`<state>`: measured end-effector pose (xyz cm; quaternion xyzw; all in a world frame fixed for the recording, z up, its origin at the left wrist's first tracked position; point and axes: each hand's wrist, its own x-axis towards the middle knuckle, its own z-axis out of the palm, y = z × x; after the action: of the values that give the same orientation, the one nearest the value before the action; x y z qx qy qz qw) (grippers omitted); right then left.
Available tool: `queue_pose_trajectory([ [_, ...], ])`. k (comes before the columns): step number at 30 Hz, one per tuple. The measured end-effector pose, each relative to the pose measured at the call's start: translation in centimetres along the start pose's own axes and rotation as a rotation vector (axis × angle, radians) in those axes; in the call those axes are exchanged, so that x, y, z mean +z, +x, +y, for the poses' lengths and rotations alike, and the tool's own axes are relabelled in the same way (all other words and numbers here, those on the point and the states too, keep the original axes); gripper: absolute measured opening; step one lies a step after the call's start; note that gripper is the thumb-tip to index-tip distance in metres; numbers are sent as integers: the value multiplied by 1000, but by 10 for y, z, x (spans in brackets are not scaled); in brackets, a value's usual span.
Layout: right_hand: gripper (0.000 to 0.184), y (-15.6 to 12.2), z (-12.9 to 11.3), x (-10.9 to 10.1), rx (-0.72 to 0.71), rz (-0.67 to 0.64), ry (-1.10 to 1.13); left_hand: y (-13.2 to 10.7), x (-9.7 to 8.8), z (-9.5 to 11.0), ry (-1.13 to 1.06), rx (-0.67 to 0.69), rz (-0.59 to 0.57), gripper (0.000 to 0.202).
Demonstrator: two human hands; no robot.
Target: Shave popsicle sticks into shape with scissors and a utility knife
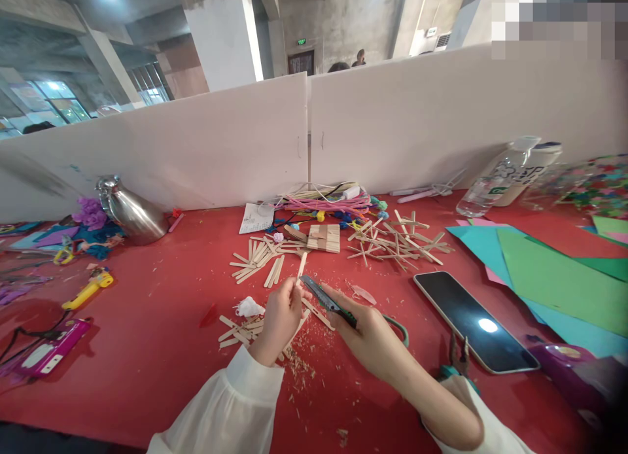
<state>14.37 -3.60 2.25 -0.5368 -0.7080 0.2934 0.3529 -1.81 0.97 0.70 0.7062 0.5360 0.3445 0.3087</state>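
Between the closed fingers of my left hand (284,316) a wooden craft stick (303,264) stands up, tilted slightly. My right hand (367,333) is wrapped round a utility knife (330,301), whose blade end meets or nearly meets the stick just above my left fingertips. Beneath both hands lie wood shavings (300,369) and a few loose sticks (318,314). To the left of my left hand is a small pile of craft sticks (240,330) with a crumpled white wad (250,307) beside it.
Farther back are a stick bundle (324,238), a scattered stick pile (397,241) and pink pipe cleaners (328,202). A phone (473,320), pliers (458,359) and coloured paper (554,277) lie right. A steel jug (132,212), yellow tool (88,290) and bottle (495,179) stand or lie around.
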Motion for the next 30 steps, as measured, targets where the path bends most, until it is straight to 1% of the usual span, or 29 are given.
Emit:
queue_pose_trajectory([
  [10, 45, 0, 3, 1, 22, 3, 46, 1, 0, -2, 37, 20, 5, 30],
  [16, 45, 0, 2, 2, 24, 14, 9, 1, 1, -2, 53, 26, 3, 31],
  [20, 44, -1, -1, 2, -3, 27, -79, 1, 0, 0, 95, 7, -6, 32],
  [24, 47, -4, -2, 3, -35, 45, -230, 1, -2, 1, 170, -8, -21, 34],
  [27, 50, -6, 0, 4, -55, 74, -345, 2, -4, 0, 210, 1, -20, 34],
  [30, 48, -6, 3, 5, -70, 93, -417, 3, -4, 0, 205, 0, -32, 36],
])
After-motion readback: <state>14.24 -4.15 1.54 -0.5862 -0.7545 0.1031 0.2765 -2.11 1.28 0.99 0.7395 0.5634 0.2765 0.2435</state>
